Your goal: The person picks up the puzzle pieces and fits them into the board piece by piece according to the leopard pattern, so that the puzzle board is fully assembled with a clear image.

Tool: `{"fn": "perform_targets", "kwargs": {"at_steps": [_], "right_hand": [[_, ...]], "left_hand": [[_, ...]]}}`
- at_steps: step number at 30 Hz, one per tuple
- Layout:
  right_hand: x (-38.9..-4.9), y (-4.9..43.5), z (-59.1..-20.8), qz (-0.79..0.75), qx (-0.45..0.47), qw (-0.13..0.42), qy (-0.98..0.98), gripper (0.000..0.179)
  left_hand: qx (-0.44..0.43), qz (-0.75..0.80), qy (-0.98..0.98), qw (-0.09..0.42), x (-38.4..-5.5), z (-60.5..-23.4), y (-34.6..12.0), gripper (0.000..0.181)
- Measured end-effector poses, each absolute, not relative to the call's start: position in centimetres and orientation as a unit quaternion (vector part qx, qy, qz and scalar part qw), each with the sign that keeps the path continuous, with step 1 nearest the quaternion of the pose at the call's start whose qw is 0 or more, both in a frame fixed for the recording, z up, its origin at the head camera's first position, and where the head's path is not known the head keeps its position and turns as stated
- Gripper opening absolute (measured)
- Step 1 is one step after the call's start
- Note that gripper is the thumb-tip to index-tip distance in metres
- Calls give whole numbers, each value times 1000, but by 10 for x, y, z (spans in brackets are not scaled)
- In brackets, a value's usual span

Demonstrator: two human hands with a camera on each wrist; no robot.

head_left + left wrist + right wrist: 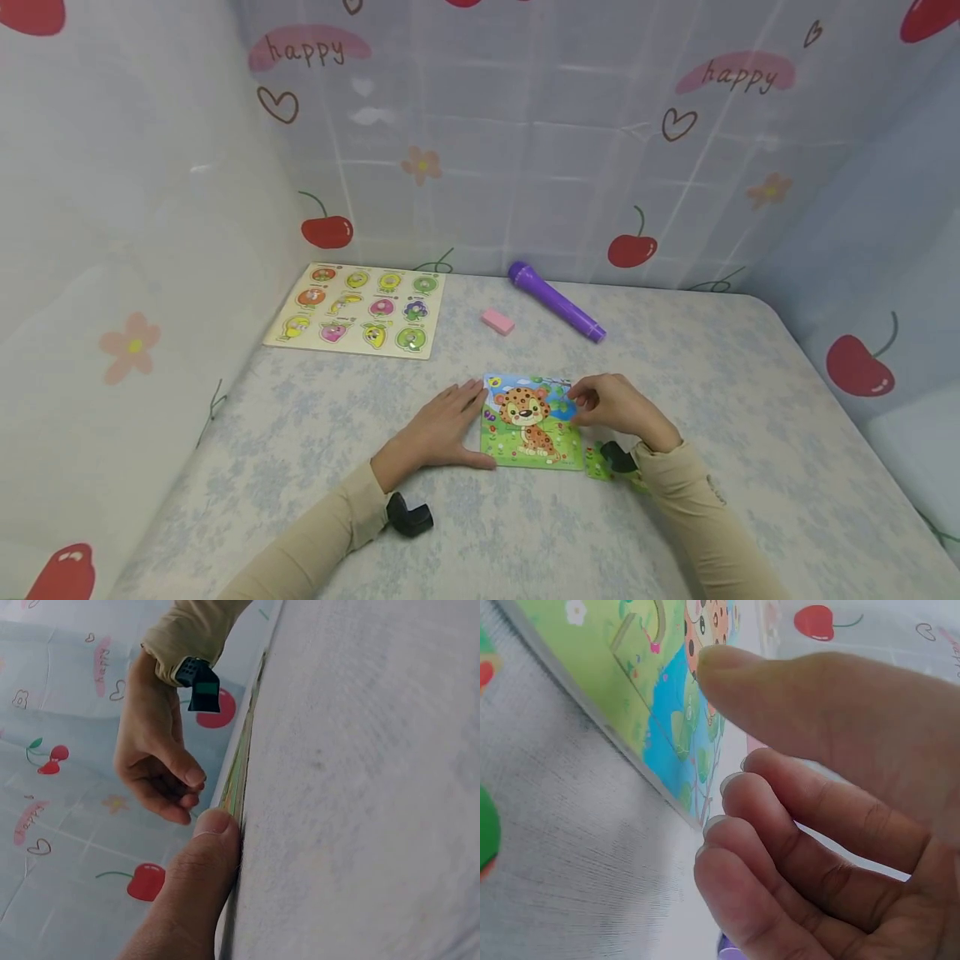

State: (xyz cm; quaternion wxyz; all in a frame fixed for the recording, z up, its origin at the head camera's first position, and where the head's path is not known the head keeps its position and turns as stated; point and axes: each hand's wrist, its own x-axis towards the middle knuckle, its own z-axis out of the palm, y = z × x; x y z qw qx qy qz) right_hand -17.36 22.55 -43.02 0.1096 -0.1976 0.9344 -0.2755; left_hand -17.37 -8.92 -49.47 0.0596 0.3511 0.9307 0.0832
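The puzzle (531, 423) lies flat on the worktop (495, 542) and looks mostly assembled, with loose pieces (597, 463) by its lower right corner seemingly left to fit. The left hand (442, 429), fingers extended, touches its left edge; the right hand (615, 406), its grip half bent with thumb and fingertips apart, holds nothing visible at the right edge. A pale blue floral pattern covers the surface, with cherry-printed curtains (480, 192) around three sides.

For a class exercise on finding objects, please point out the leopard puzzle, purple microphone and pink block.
Leopard puzzle (527, 417), head view: on the leopard's face.
Purple microphone (557, 302), head view: middle of its handle.
Pink block (498, 321), head view: on its top face.
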Motion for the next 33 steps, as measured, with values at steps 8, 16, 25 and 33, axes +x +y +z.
{"fn": "perform_targets", "kwargs": {"at_steps": [8, 16, 25, 33], "right_hand": [[-172, 227, -432, -272, -193, 115, 936, 41], [-171, 231, -433, -279, -193, 122, 933, 46], [-168, 234, -428, -273, -189, 114, 936, 44], [-160, 240, -426, -265, -178, 111, 941, 43]], "left_hand": [[352, 83, 930, 61, -174, -496, -90, 117], [355, 82, 929, 58, -175, -496, -90, 117], [356, 82, 929, 56, -176, -497, -89, 118], [355, 82, 929, 58, -176, -497, -90, 118]]}}
